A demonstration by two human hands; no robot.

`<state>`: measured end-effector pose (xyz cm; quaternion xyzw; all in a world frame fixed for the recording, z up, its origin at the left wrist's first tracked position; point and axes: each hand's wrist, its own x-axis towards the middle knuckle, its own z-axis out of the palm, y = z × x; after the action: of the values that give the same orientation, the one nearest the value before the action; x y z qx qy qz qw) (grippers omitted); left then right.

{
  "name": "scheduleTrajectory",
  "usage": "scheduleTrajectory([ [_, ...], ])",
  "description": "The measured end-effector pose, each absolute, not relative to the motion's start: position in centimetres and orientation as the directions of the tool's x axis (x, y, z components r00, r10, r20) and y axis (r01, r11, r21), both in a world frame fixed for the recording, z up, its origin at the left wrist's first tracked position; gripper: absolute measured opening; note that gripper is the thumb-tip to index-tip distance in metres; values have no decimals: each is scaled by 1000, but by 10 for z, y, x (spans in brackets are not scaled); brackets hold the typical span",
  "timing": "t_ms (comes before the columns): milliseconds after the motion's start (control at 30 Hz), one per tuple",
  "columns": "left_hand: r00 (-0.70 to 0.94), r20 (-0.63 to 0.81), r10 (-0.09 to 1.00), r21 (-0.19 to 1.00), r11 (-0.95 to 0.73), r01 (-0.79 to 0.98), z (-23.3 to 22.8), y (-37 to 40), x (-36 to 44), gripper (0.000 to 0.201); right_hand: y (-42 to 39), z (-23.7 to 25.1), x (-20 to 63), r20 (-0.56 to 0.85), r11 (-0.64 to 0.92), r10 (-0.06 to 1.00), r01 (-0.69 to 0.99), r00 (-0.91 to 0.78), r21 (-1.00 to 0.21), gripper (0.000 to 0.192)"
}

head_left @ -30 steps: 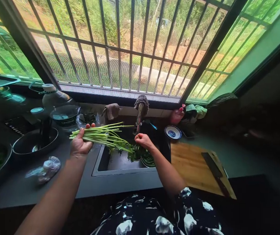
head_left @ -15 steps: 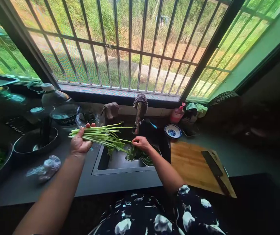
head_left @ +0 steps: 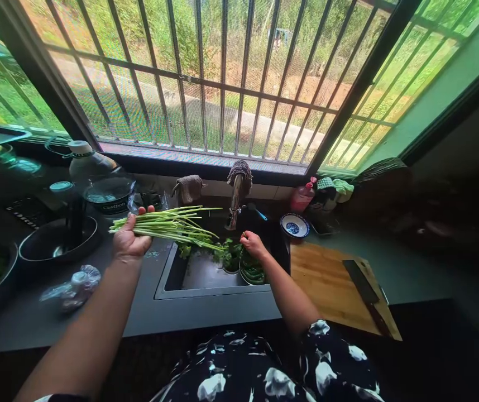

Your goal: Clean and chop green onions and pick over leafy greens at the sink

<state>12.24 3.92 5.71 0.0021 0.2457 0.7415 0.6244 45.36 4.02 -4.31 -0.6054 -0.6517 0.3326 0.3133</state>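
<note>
My left hand (head_left: 133,237) is wrapped round the thick ends of a bunch of celery (head_left: 172,223), whose thin green stalks point right over the sink (head_left: 206,276). Leafy tops (head_left: 225,254) hang low at the bunch's right end, above the basin. To the right of those leaves, my right hand (head_left: 254,245) has its fingertips pinched together; whatever is between them is too small to make out. Under the right hand, a round container with green vegetables (head_left: 253,273) stands in the sink, partly covered by the hand and wrist.
The tap (head_left: 234,204) rises behind the sink. On the right lie a wooden cutting board (head_left: 319,279), a cleaver (head_left: 363,282) and a blue-and-white bowl (head_left: 295,226). To the left are a dark pan (head_left: 57,254), a plastic-wrapped bundle (head_left: 78,285) and a large bottle (head_left: 91,162).
My right hand has moved right, away from the celery's tips. My left hand, with the bunch, has shifted slightly left and up.
</note>
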Motion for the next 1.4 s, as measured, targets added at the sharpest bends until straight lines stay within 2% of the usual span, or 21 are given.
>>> scheduleTrajectory([
  [233,-217,-344,914,363,-84,-928,60,47,114,22,31,-32,452,-9,82,978,423,-209,-902,9],
  [433,-180,-323,929,370,-51,-928,56,47,117,21,22,-41,441,-115,-28,948,284,-296,-958,29],
  [700,-141,-258,956,392,-30,-920,52,49,115,21,16,-52,442,-170,-137,911,113,-376,-984,19],
  [833,-165,-258,952,381,-57,-923,57,49,117,21,12,-45,448,-174,-128,910,146,-376,-981,13],
  [1100,-181,-235,955,409,-72,-910,58,49,117,20,14,-42,477,-160,-1,913,389,-376,-921,4],
  [1200,-183,-231,955,412,-75,-908,55,51,118,19,15,-38,482,-105,75,930,460,-353,-885,4],
  [1400,-196,-247,949,397,-86,-914,53,54,118,21,13,-32,487,-70,82,949,453,-308,-888,10],
])
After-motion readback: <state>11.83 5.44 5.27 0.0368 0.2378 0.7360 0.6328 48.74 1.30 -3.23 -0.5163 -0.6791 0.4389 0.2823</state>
